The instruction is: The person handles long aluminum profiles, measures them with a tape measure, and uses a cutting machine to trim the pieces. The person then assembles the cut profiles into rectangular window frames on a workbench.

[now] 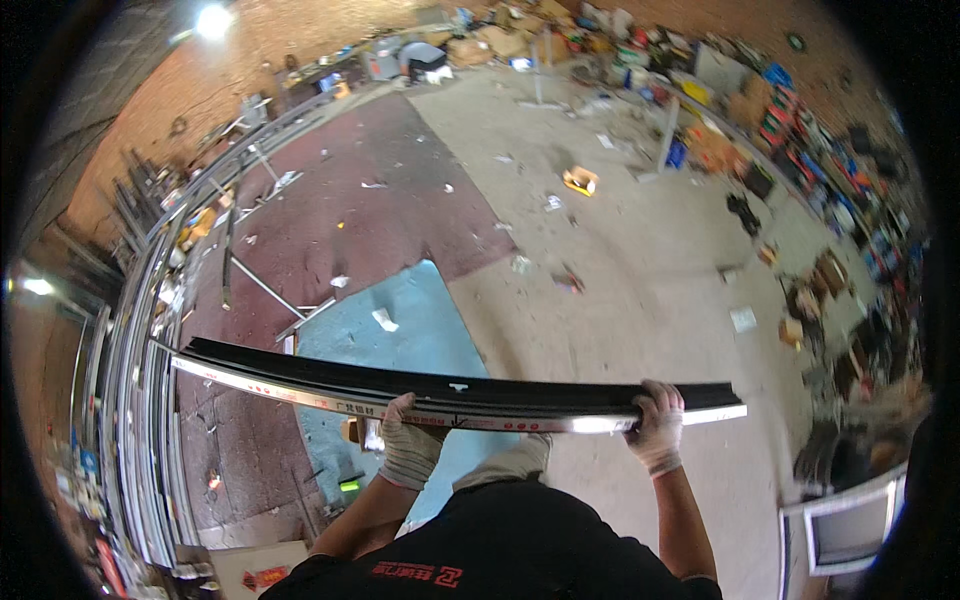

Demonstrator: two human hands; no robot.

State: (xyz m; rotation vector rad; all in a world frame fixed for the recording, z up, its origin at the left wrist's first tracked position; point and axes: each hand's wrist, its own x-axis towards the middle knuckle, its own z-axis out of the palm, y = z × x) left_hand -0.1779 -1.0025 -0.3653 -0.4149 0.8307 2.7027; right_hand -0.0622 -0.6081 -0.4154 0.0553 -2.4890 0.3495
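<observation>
A long metal profile (560,391), black on its far side and covered with a white printed film along its near side, stretches across in front of my body. My left hand (411,446), in a pale knitted glove, is closed round its near edge left of the middle. Close to its right end, my right hand (657,428), gloved too, wraps over it with the fingers on the black side. The bar's left end reaches out toward the long profiles stacked at the left. My left palm and thumb are partly hidden.
Long metal profiles (130,430) lie along the left side. A blue mat (420,330) and a dark red mat (370,190) cover part of the floor. Thin metal bars (268,286) rest on the red mat. A white frame (850,520) stands at the lower right; clutter lines the right wall.
</observation>
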